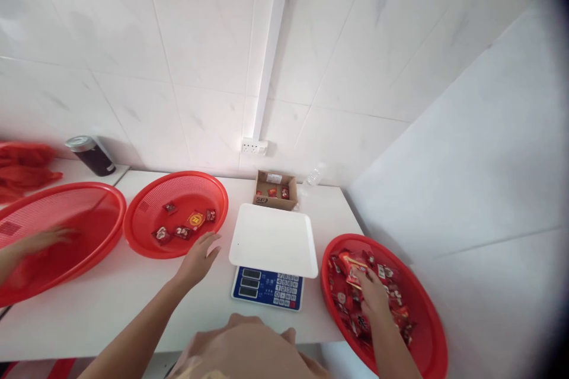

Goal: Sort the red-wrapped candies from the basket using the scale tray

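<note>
In the lower right of the frame, the right hand [376, 296] has its grip pinching a red packet [351, 267] above the wrapped pieces in the right basket [429, 323] — a loose pinch on a slick wrapper could let it slip. The left hand [200, 259], left of centre, holds nothing, fingers loosely spread; a careless sweep might jolt the middle basket [189, 185] or scale [273, 240]. The white desk [200, 305] stands against a pale tiled wall [200, 41], with a socket [254, 146] near the centre.
</note>
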### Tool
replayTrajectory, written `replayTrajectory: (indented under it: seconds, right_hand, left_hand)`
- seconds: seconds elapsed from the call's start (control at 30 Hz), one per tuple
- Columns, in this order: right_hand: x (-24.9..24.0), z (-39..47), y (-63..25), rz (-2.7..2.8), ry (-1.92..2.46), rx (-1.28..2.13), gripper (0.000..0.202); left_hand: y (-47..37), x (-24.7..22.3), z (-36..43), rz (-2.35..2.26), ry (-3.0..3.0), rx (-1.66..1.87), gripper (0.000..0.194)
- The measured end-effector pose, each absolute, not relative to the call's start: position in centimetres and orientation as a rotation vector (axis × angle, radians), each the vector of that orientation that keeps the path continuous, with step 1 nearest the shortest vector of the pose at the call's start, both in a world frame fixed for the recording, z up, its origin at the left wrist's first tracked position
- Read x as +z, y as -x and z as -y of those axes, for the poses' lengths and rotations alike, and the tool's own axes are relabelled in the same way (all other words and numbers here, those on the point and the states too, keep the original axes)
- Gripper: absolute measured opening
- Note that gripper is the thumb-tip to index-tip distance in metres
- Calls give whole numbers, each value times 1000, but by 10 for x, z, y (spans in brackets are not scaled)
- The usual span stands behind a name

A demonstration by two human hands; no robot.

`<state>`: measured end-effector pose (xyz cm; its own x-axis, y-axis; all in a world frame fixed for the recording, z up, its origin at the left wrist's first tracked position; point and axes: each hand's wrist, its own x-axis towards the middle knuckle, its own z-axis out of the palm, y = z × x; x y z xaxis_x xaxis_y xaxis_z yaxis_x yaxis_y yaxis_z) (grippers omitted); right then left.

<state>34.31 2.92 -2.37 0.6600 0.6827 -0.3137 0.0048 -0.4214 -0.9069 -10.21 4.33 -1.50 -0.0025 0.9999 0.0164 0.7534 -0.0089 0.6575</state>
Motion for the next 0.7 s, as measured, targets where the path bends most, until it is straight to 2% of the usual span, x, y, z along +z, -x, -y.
replayTrajectory:
  seconds: [0.13, 0.23, 0.33, 0.47, 0.7]
  right_hand:
    - [1, -52, -297, 674, 1600, 1042, 46]
    - [8, -72, -254, 845, 1445, 1304, 39]
    - [4, -90, -220, 1001, 1379, 1429, 35]
    - [-11, -102, -207, 1126, 1491, 1377, 31]
    - [-26, -105, -223, 876, 1625, 1374, 24]
  left_hand:
    - [76, -8, -41, -1639, -1713, 802, 36]
    - [49, -2, -42, -1514, -1569, 721, 38]
    - [30, 1, -42, -1430, -1547, 654, 38]
    - [31, -2, -39, -1429, -1561, 610, 37]
    - [46, -15, -37, -1550, -1597, 549, 37]
